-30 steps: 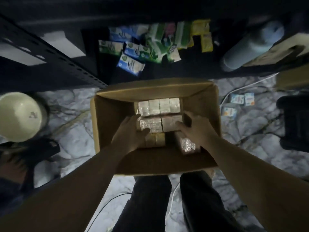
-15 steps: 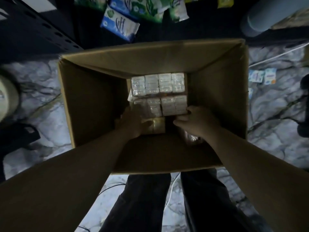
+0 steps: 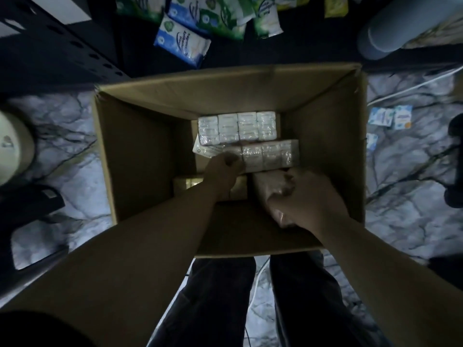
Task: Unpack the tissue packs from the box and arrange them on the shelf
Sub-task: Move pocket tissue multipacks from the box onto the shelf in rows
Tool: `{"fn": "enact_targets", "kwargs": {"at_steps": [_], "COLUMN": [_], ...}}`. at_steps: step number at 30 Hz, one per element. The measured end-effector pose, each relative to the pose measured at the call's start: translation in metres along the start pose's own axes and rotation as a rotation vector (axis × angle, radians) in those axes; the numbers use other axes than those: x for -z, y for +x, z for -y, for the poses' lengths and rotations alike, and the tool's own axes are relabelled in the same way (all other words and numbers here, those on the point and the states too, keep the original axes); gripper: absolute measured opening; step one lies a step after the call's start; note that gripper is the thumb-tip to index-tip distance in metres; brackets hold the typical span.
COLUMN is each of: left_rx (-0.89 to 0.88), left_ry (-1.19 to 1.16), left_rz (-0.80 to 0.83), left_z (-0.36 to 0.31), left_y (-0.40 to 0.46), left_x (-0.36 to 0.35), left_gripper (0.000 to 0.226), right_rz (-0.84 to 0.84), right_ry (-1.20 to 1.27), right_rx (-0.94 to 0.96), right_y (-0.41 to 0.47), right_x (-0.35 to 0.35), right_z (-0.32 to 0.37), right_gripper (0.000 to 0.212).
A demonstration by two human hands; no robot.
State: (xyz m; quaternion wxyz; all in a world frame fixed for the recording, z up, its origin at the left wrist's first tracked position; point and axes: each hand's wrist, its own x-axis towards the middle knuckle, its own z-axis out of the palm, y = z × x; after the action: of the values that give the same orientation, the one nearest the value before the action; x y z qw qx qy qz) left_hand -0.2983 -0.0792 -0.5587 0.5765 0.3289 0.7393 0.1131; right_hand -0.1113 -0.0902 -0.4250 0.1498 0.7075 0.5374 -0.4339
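Two bare hands reach down into an open cardboard box [image 3: 140, 156] that stands on a marble-patterned floor [image 3: 411, 186], between the person's dark-trousered legs [image 3: 213, 304] and a dark metal shelf [image 3: 62, 46]. The left hand [image 3: 223, 174] has its fingers curled over the near left end of a film-wrapped bundle of tissue packs [image 3: 270, 156] lying across the middle of the box, gripping it. The right hand [image 3: 308, 196] is closed around a second wrapped bundle [image 3: 265, 186], which sits tilted against the near right side of the box, just beside the first. A third bundle [image 3: 238, 128] lies flat at the far end of the box floor, touching the middle one. Yellowish packs [image 3: 186, 182] lie lower down, partly hidden under the left wrist. Several blue-and-white wipe packets [image 3: 183, 41] and green ones [image 3: 225, 18] lie on the shelf's bottom level beyond the box. A grey cylinder [image 3: 406, 23] rests at the upper right, and a few small packets [image 3: 390, 117] lie on the floor to the right.
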Motion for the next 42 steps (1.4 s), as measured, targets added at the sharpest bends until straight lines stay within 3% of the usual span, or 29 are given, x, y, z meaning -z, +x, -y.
{"fn": "enact_targets", "kwargs": {"at_steps": [4,6,8,10,13,15,17,20,25,29,32,39,42], "left_rx": [0.091,0.082,0.023,-0.149,-0.402,-0.536,-0.593,-0.471,-0.171,0.199,0.343,0.387,0.376], "left_ry": [-0.067,-0.163,-0.211,-0.033,0.402,0.600,0.646,0.427,0.215,-0.066,-0.290,-0.422,-0.418], "left_rz": [-0.079,0.036,0.223,0.312,0.401,0.442,0.501,0.529,0.102,-0.036,-0.043,0.003,-0.036], "left_z": [-0.001,-0.010,-0.027,-0.039,-0.062,-0.085,-0.104,-0.101,-0.072,-0.043,-0.021,0.009,0.017], "left_y": [-0.002,-0.017,-0.044,-0.070,-0.102,-0.118,-0.124,-0.118,-0.112,-0.091,-0.073,-0.035,-0.028], "left_x": [0.002,0.005,0.015,0.033,0.064,0.078,0.085,0.091,0.105,0.115,0.114,0.102,0.095], "left_gripper": [0.024,0.017,0.024,0.052,0.116,0.137,0.132,0.096,0.062,0.070,0.071,0.054,0.054], "right_rz": [-0.138,-0.178,-0.192,-0.183,-0.098,-0.004,0.089,0.172,-0.045,0.006,0.010,-0.044,-0.128], "right_ry": [0.016,0.050,0.101,0.158,0.252,0.296,0.316,0.327,0.250,0.085,0.032,-0.310,-0.510], "right_rx": [0.077,0.115,0.143,0.163,0.221,0.283,0.346,0.378,0.209,0.214,0.229,0.372,0.429], "right_y": [-0.024,-0.034,-0.044,-0.052,-0.060,-0.063,-0.064,-0.055,-0.015,0.024,0.058,0.136,0.147], "right_x": [0.016,0.024,0.034,0.049,0.076,0.092,0.103,0.105,0.086,0.053,0.022,-0.043,-0.057], "right_z": [-0.001,-0.003,-0.005,-0.005,-0.003,0.003,0.012,0.023,0.022,0.017,0.014,0.000,-0.006], "right_gripper": [0.072,0.078,0.078,0.079,0.084,0.086,0.087,0.100,0.081,0.057,0.057,0.075,0.069]}}
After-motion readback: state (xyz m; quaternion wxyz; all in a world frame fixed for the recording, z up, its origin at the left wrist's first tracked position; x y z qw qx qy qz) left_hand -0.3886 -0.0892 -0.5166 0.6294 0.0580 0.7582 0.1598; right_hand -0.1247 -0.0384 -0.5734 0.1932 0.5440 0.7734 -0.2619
